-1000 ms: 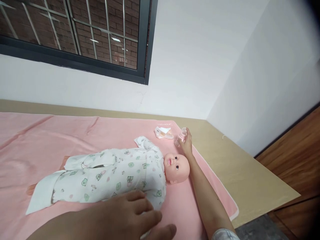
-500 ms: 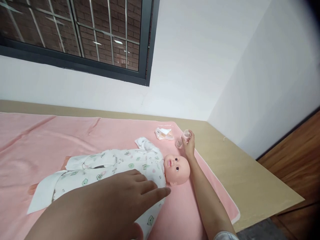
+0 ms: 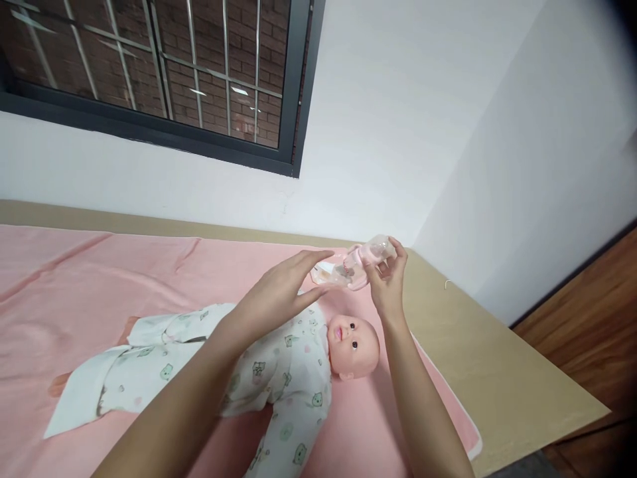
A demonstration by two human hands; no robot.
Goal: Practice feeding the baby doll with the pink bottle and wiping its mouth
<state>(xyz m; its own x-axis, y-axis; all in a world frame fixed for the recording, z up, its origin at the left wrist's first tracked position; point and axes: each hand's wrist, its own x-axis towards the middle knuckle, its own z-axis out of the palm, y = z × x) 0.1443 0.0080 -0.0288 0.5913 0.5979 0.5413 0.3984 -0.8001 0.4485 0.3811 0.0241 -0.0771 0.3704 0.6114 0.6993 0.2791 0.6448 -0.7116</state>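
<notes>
While the bottle (image 3: 369,255) is gripped by the right hand (image 3: 389,282), right of the frame's centre, the left hand (image 3: 279,292) is held open near its lower-left end; probably light, stiff and slick, it is best grasped round the middle.

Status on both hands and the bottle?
Right hand gripping bottle by its capped end, tilted. Left hand open, near its other end. Packet on blanket, apparently not obstructing.
</notes>
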